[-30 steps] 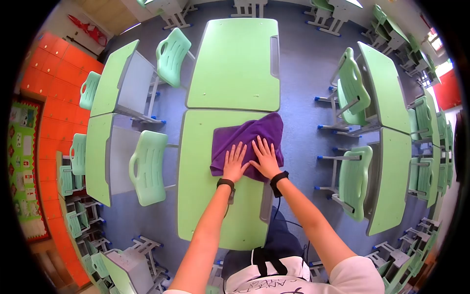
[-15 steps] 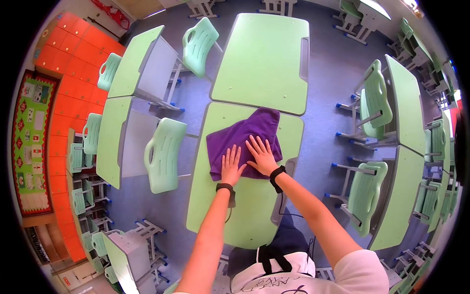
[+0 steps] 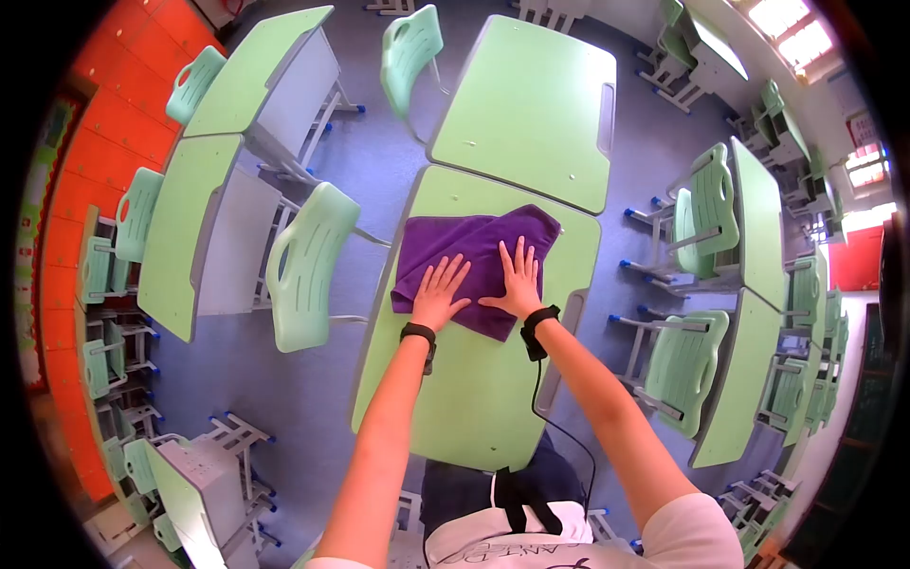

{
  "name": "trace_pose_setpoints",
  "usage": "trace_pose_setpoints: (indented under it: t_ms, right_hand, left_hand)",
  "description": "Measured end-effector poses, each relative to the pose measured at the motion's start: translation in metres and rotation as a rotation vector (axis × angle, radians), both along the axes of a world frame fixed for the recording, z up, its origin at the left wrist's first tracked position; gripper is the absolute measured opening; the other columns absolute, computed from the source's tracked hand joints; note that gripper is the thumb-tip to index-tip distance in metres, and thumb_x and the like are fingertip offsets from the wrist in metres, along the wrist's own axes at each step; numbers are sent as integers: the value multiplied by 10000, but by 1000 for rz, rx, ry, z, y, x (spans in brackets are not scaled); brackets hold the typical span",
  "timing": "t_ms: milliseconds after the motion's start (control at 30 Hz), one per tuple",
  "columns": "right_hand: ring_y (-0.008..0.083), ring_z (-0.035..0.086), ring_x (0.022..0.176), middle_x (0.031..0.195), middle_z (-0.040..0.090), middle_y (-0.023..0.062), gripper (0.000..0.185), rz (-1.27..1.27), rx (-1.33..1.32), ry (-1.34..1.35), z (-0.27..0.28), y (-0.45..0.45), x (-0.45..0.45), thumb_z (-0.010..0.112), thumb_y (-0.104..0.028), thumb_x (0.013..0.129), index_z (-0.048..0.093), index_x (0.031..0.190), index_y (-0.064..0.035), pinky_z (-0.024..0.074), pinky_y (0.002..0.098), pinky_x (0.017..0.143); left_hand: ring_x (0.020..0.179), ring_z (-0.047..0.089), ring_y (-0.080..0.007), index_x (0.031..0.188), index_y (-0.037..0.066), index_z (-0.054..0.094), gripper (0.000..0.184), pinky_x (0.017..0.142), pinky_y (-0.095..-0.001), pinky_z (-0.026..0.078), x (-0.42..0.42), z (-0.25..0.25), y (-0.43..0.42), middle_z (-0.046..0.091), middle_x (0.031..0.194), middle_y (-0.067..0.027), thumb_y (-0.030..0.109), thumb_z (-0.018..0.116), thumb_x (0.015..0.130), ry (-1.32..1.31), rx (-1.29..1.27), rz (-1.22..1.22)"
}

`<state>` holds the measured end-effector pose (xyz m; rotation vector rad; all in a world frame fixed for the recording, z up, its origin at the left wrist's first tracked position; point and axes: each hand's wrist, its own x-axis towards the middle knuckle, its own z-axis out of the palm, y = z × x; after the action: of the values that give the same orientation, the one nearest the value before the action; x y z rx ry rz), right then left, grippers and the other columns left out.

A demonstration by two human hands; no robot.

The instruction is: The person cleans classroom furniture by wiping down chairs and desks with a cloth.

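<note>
A purple cloth (image 3: 474, 248) lies partly folded on the green desk (image 3: 464, 403) in front of me, with one corner pointing up and to the right. My left hand (image 3: 439, 292) presses flat on its lower left part, fingers spread. On the lower right part rests my right hand (image 3: 518, 281), also flat with the fingers apart. The two thumbs point towards each other over the cloth. Each wrist wears a black band, and a cable runs down from the right one.
A second green desk (image 3: 531, 104) adjoins mine at the far side. A green chair (image 3: 311, 266) stands close on the left, another chair (image 3: 684, 365) on the right. More desks line both sides, and orange lockers (image 3: 118, 142) stand along the left wall.
The view has turned and shifted slightly. Both hands still lie on the cloth, a little farther apart; the cloth's left part is spread differently and its lower edge now forms a point.
</note>
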<state>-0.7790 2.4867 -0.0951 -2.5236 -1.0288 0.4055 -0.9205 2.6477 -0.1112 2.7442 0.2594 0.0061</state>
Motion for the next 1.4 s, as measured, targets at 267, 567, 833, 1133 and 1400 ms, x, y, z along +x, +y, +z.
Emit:
trace_pose_setpoints:
  t_ms: [267,567,833,1133,1400]
  right_hand:
    - [519,39,1434,1597,-36,214,1449,298,-175,57,5,91,8,946,-360,398,79,1554,-249,177,640,1125]
    - [476,52,1449,1601,-7,186,1405,363,-104,62,16,101,-126,949,-265,423,112,1550,-225,192,614,1136]
    - [415,106,1462,1609,74,134,1241,449,-57,91,25,49,-232,898,-255,538,171,1542,-204,195,560,1156]
    - [374,202,1446,1586,199,116,805,390,52,49,17,-59,-318,725,-139,774,337,1479,-145,234,515,1159]
    - [378,553,1182,1294,581,141,438,358,697,530,259,-120,-351,609,19,840,558,1272,-28,441,399,1008]
  left_hand:
    - [1453,222,-218,1523,190,250,844,1187,-425,184,-44,-12,26,220,1586,1,430,667,829,-150,15,295]
    - [1455,199,-317,1526,139,240,847,1145,-526,217,-174,3,22,194,1593,-74,377,676,840,-89,-72,332]
    - [1464,153,-333,1518,92,243,821,1165,-539,141,-277,14,-23,180,1591,-108,384,646,865,11,-64,266]
    - [1473,75,-377,1504,35,243,1082,1154,-601,31,-329,17,-82,156,1585,-168,629,690,717,101,-134,3]
    - [1442,235,-294,1461,139,379,823,1172,-547,141,-343,22,-128,258,1567,-56,187,747,725,110,171,-79]
